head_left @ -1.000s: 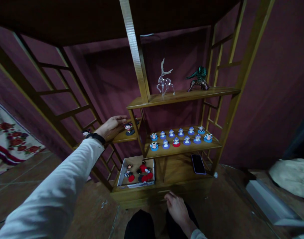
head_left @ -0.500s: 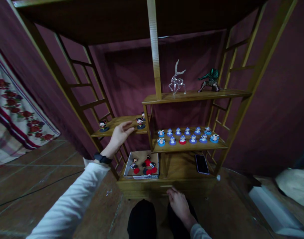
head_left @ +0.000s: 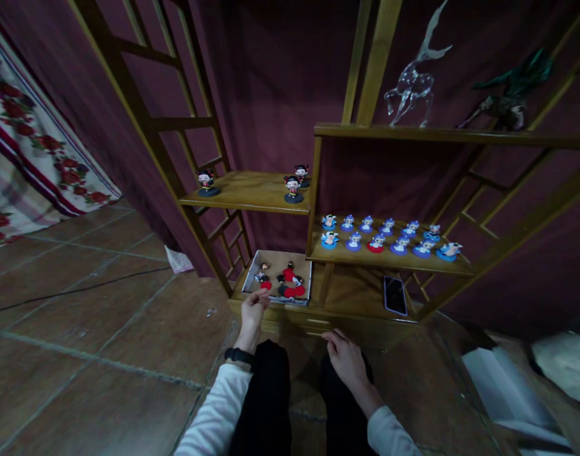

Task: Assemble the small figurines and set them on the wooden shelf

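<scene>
My left hand (head_left: pixel 253 311) is at the front left edge of a shallow white box (head_left: pixel 309 282), fingers stretched toward it and nothing seen in them. Inside the box lie several small figurines with red and black parts, among them a red-based one (head_left: pixel 265 285) close to my fingertips. My right hand (head_left: pixel 345 356) rests over my right knee, fingers loosely extended and holding nothing. On the left shelf (head_left: pixel 251 193) stand three dark-based figurines: one at the left end (head_left: pixel 206 182), plus a front one (head_left: pixel 293 189) and a back one (head_left: pixel 302 174) at the right end.
Two rows of small blue, purple and red-based figurines (head_left: pixel 376 243) fill the right shelf. Below lies a phone (head_left: pixel 395 296). A clear deer ornament (head_left: pixel 412 88) and a dark green figure (head_left: pixel 513 88) stand higher up. A cable (head_left: pixel 104 285) crosses the floor at left.
My left hand has come down from beside the figurines on the left shelf to the box's front edge. The view has tilted downward; my right hand stays at my knee.
</scene>
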### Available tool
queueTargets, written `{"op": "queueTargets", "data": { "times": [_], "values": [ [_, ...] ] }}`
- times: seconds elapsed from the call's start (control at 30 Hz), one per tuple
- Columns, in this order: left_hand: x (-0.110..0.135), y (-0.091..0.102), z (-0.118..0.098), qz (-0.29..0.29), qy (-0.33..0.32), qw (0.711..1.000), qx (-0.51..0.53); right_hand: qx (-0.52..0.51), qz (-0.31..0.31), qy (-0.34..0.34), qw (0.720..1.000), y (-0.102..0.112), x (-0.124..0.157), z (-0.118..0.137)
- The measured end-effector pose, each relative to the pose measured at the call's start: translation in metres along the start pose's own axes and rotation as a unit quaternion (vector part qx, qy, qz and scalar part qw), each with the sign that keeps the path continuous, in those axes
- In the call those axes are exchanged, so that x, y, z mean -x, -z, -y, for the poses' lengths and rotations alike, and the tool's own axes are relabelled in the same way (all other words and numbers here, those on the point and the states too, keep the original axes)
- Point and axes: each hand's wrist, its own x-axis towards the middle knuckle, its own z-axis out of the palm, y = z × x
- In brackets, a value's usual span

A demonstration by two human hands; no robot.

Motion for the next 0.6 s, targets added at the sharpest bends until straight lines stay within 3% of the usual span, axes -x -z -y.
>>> {"op": "queueTargets", "data": {
  "times": [0.13,0.33,0.6],
  "values": [
    [-0.028,-0.010,0.000,-0.056,-0.007,0.997,0.056,-0.044,-0.007,0.025,0.999,-0.015,-0.034,0.001],
    [-0.061,-0.016,0.007,-0.130,0.005,0.983,0.130,-0.087,-0.011,0.050,0.995,-0.042,-0.114,0.017],
    [-0.099,-0.009,0.012,-0.196,0.003,0.965,0.176,-0.008,0.041,0.036,0.998,-0.088,-0.200,0.025]
  ]
}}
